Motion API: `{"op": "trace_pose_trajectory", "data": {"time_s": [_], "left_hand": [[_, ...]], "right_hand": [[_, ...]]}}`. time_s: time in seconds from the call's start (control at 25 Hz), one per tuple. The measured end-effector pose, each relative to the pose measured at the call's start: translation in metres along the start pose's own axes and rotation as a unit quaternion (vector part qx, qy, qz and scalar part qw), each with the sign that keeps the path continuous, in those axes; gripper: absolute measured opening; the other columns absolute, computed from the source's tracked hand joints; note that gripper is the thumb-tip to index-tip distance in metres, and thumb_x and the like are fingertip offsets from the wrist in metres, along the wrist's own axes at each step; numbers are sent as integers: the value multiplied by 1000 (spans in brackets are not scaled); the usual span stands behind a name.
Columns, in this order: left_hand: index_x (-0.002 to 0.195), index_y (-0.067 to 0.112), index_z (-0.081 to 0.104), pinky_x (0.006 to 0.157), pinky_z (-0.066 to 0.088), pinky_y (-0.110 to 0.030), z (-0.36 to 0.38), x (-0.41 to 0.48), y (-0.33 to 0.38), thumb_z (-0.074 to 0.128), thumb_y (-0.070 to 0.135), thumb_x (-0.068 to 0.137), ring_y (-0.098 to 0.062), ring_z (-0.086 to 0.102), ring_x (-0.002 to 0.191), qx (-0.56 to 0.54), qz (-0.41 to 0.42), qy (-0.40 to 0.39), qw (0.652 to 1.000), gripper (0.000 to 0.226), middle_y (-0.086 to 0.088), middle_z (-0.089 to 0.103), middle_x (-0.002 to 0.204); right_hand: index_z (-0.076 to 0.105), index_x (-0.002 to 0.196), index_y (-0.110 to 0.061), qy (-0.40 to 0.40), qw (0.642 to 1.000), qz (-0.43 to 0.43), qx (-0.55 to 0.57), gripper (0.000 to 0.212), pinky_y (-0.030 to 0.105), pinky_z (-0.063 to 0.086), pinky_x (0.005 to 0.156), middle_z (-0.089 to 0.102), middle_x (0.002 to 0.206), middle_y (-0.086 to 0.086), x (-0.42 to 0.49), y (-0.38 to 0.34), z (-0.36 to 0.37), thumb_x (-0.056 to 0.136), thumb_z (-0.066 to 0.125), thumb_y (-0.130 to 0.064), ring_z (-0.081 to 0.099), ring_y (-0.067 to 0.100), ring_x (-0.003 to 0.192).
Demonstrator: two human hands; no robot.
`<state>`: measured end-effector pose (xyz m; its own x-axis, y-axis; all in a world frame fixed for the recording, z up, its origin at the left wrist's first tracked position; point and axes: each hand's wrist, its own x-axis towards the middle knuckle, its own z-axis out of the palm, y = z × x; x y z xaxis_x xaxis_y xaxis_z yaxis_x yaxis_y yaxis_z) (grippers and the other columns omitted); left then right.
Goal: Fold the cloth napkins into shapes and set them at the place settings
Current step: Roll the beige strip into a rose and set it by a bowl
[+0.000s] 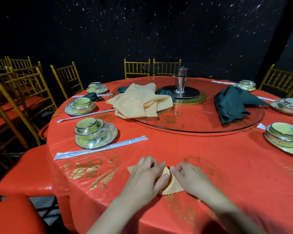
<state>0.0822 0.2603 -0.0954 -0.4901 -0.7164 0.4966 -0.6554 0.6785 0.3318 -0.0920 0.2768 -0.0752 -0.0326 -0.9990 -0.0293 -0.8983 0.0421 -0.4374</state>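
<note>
A small peach cloth napkin (172, 188) lies pleated on the red tablecloth near the table's front edge. My left hand (148, 176) grips its pleats from the left, fingers curled over the folds. My right hand (189, 176) pinches the same pleats from the right. Most of the napkin is hidden under both hands; one scalloped corner shows at the left, another at the bottom. Loose peach napkins (139, 102) lie heaped on the glass turntable (193, 127), with dark green napkins (232, 103) at its right. A folded green napkin (92, 96) sits by a far-left setting.
Wrapped bowl-and-plate settings stand round the table: at the near left (95, 134), further left (79, 105) and at the right (284, 135). Wrapped chopsticks (100, 147) lie beside them. The turntable's steel post (181, 81) rises mid-table. Gold chairs (24, 92) with red seats ring the table.
</note>
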Motion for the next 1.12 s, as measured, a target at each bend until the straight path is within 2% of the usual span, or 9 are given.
{"op": "trace_pose_trajectory", "data": {"time_s": [0.08, 0.16, 0.24, 0.36, 0.48, 0.72, 0.84, 1.0, 1.12], "left_hand": [[123, 20, 60, 89, 39, -29, 6, -4, -3, 38, 56, 91, -15, 46, 108, -1, 8, 5, 1000, 53, 2, 53, 116], [130, 16, 55, 107, 26, -24, 6, -2, -1, 29, 64, 89, -13, 37, 133, -23, -7, -26, 999, 69, -1, 46, 140], [138, 17, 46, 107, 11, -10, 5, -1, -1, 20, 73, 82, -7, 28, 138, -35, -29, -63, 997, 84, 2, 40, 147], [142, 20, 40, 103, 4, -3, 4, -3, -2, 17, 70, 79, -3, 24, 139, -36, -36, -66, 997, 84, 6, 36, 149], [142, 21, 40, 104, 3, -3, 7, -8, -2, 12, 79, 78, 3, 21, 137, -44, -36, -50, 997, 91, 8, 36, 148], [135, 18, 50, 107, 21, -17, 14, -13, -2, 16, 74, 85, -4, 35, 133, -57, -37, -6, 998, 83, 5, 48, 140], [134, 18, 51, 105, 25, -20, 17, -15, -3, 20, 71, 87, -8, 39, 131, -60, -44, 2, 997, 78, 4, 50, 138], [128, 17, 56, 103, 30, -18, 21, -15, -5, 26, 63, 93, -12, 48, 124, -30, -29, 26, 999, 65, 2, 57, 131], [125, 16, 57, 100, 29, -16, 22, -14, -4, 31, 58, 94, -14, 52, 118, -23, -26, 30, 999, 58, 1, 60, 126]], "right_hand": [[43, 73, -24, 2, 1000, 11, -14, 35, 34, 38, 71, 51, 82, -3, -1, -5, 0, 97, 35, -47, 50, 21, 81], [40, 75, -24, 15, 1000, 12, 8, 30, 32, 33, 69, 50, 83, -3, 2, -7, 1, 98, 37, -42, 50, 23, 83], [44, 80, -21, 25, 997, 27, 65, 24, 31, 34, 69, 53, 84, -4, 9, -5, 1, 98, 40, -37, 51, 21, 84], [46, 71, -17, -2, 993, 62, 96, 36, 34, 44, 72, 63, 75, 6, 20, -2, -4, 97, 42, -41, 58, 27, 79], [38, 59, -17, -38, 997, 62, 25, 46, 33, 32, 55, 42, 58, 4, 18, -7, -7, 95, 44, -46, 42, 26, 61], [45, 75, -21, 35, 997, -27, 63, 26, 33, 37, 65, 45, 61, -7, 6, -11, 5, 95, 47, -37, 48, 18, 68], [48, 92, -28, 43, 981, -11, 187, 13, 26, 37, 58, 51, 62, -8, 10, -5, 12, 89, 60, -33, 49, 8, 56], [56, 94, -25, 0, 909, 2, 417, 27, 28, 40, 55, 54, 64, 2, 19, -1, 10, 83, 66, -3, 49, 12, 53], [61, 84, -34, 36, 957, -32, 285, 23, 24, 36, 53, 45, 49, -8, 22, -2, 13, 85, 66, -12, 40, 5, 47]]}}
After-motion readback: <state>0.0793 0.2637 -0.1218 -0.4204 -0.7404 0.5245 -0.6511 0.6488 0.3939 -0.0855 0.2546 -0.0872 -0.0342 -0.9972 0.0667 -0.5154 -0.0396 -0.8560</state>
